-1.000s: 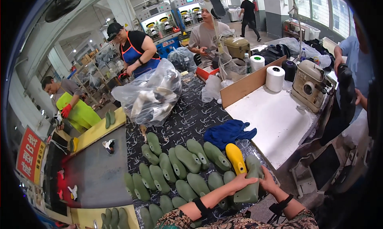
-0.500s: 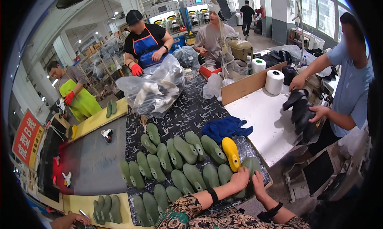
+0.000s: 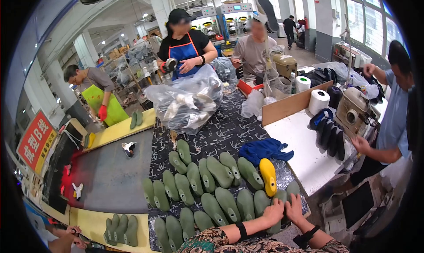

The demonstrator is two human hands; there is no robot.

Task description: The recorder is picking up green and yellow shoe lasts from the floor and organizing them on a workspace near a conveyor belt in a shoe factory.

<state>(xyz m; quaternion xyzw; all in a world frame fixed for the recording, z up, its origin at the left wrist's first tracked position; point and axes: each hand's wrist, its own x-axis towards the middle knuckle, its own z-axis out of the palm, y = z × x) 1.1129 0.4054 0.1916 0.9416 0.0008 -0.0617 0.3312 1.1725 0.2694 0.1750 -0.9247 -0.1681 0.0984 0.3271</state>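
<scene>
Dark-green shoe lasts [image 3: 219,171] lie in rows on the black patterned cloth [image 3: 207,140], and one yellow shoe last [image 3: 268,176] is among them. My left hand [image 3: 274,212] has its fingers curled over a green shoe last [image 3: 280,195] just below the yellow one. Right beside it, my right hand [image 3: 294,209] closes its fingers on another green shoe last [image 3: 292,188] at the row's right end. My hands partly cover these lasts. A crumpled dark-blue cloth [image 3: 265,150] rests behind the yellow last.
Across the table, an aproned person stands behind a clear bag [image 3: 185,103] of shoe parts. A co-worker at right is beside a white tabletop [image 3: 293,142] with black shoes [image 3: 329,136] and thread cones [image 3: 318,101]. A grey conveyor belt [image 3: 112,176] runs on the left.
My right hand's fingers have bent from nearly straight onto a last. The co-worker at right has set the black shoes on the white tabletop. The whole view has shifted slightly.
</scene>
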